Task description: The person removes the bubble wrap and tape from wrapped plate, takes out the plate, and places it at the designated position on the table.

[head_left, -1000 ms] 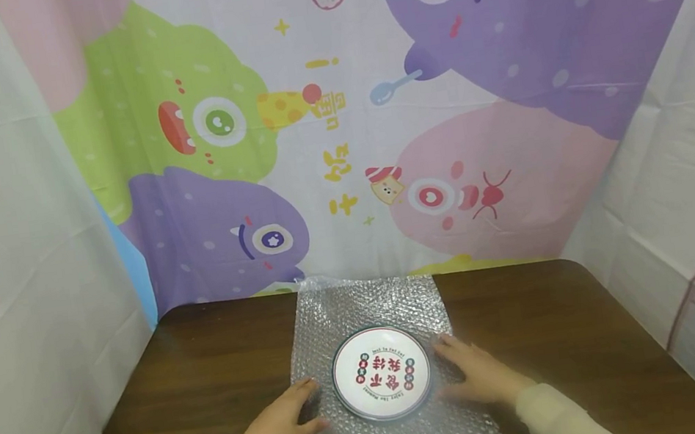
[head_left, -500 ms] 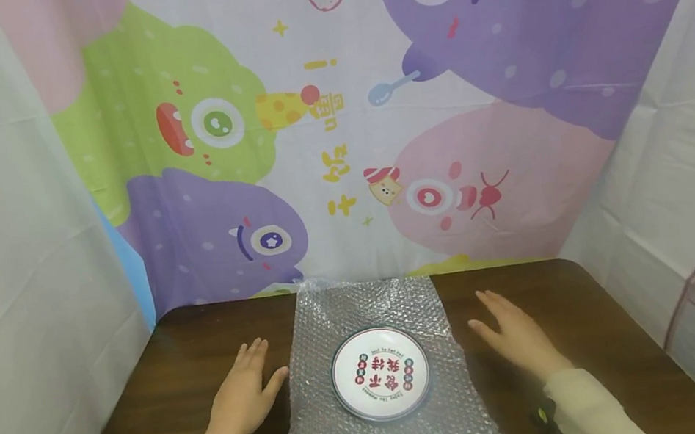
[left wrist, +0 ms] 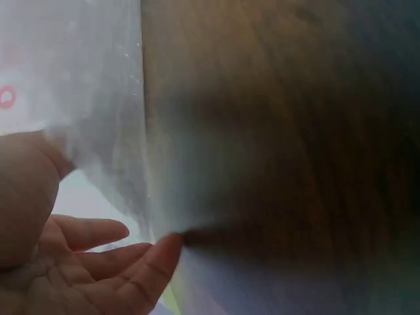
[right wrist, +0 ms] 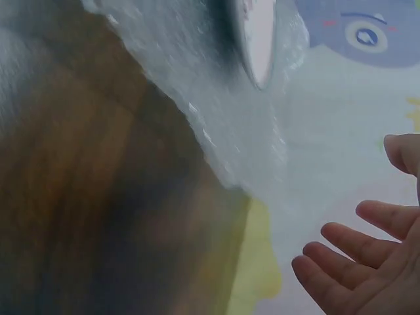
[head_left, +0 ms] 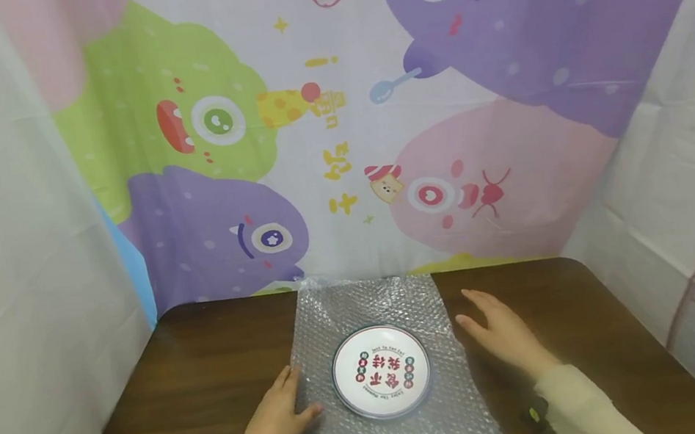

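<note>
A round white plate [head_left: 381, 373] with a dark rim and red and green lettering lies on a sheet of bubble wrap [head_left: 369, 303], and its edge also shows in the right wrist view. My left hand [head_left: 276, 420] is at the left edge of the sheet, thumb over the wrap and fingers loosely extended. In the left wrist view those fingers [left wrist: 141, 279] are close to the sheet's edge; contact cannot be told. My right hand [head_left: 504, 332] hovers by the sheet's right edge, fingers spread and holding nothing. Apart from the plate, both hands are bare.
The brown wooden table [head_left: 205, 341] extends on both sides of the wrap. Behind it hangs a cloth [head_left: 351, 246] printed with cartoon monsters. Pale sheets [head_left: 26, 255] hang at the left and right.
Both hands first drew outward from beside the plate. Since then the left hand has come back right to the wrap's edge, and the right hand has shifted slightly left. The plate stays put.
</note>
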A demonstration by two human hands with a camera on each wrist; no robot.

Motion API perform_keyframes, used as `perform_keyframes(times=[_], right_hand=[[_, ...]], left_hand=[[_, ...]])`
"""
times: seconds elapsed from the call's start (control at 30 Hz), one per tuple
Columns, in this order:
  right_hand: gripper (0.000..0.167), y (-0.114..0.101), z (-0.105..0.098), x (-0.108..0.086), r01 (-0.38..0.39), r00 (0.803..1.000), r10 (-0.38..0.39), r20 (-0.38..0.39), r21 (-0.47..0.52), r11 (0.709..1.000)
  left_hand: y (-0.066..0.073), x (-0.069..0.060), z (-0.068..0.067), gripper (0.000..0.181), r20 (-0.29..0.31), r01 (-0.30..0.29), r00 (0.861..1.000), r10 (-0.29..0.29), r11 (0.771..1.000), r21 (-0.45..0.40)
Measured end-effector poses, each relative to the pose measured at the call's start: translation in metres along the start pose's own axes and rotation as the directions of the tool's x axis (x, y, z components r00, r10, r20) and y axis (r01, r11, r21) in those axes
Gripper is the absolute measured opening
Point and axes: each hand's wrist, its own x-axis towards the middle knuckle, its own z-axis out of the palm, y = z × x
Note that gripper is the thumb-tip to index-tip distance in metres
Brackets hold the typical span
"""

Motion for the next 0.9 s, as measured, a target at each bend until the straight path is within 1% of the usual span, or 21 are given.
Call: perform_keyframes(times=[0.07, 0.13, 0.23, 0.4, 0.53, 0.67, 0.73, 0.9], right_hand=[[0.061, -0.004, 0.006, 0.001, -0.014, 0.999, 0.012, 0.045, 0.041, 0.999], [0.060, -0.006, 0.013, 0.001, -0.041, 0.995, 0.034, 0.094, 0.067, 0.997], [0.058, -0.009, 0.024, 0.002, -0.068, 0.989, 0.054, 0.140, 0.099, 0.993], [0.054, -0.012, 0.041, 0.003, -0.088, 0.983, 0.055, 0.174, 0.190, 0.978], [0.051, -0.013, 0.052, 0.005, -0.111, 0.975, 0.059, 0.214, 0.242, 0.964], [0.048, -0.015, 0.061, 0.008, -0.170, 0.962, 0.094, 0.258, 0.291, 0.942], [0.047, -0.017, 0.064, 0.008, -0.196, 0.955, 0.107, 0.278, 0.315, 0.929], [0.052, -0.021, 0.074, 0.009, -0.222, 0.944, 0.117, 0.309, 0.330, 0.918]], left_hand=[[0.000, 0.000, 0.004, 0.079, -0.035, 0.026, 0.999, -0.027, 0.999, -0.028], [-0.001, 0.001, 0.006, 0.078, -0.062, 0.041, 0.997, -0.044, 0.998, -0.052], [-0.003, 0.003, 0.007, 0.078, -0.084, 0.055, 0.995, -0.062, 0.995, -0.086], [-0.007, 0.005, 0.008, 0.080, -0.074, 0.090, 0.992, -0.105, 0.979, -0.184], [-0.010, 0.005, 0.009, 0.082, -0.045, 0.114, 0.991, -0.127, 0.968, -0.225], [-0.012, 0.006, 0.011, 0.083, -0.025, 0.137, 0.989, -0.148, 0.956, -0.258], [-0.012, 0.006, 0.011, 0.083, -0.025, 0.136, 0.989, -0.148, 0.953, -0.270], [-0.012, 0.005, 0.013, 0.083, -0.039, 0.122, 0.990, -0.137, 0.957, -0.263]])
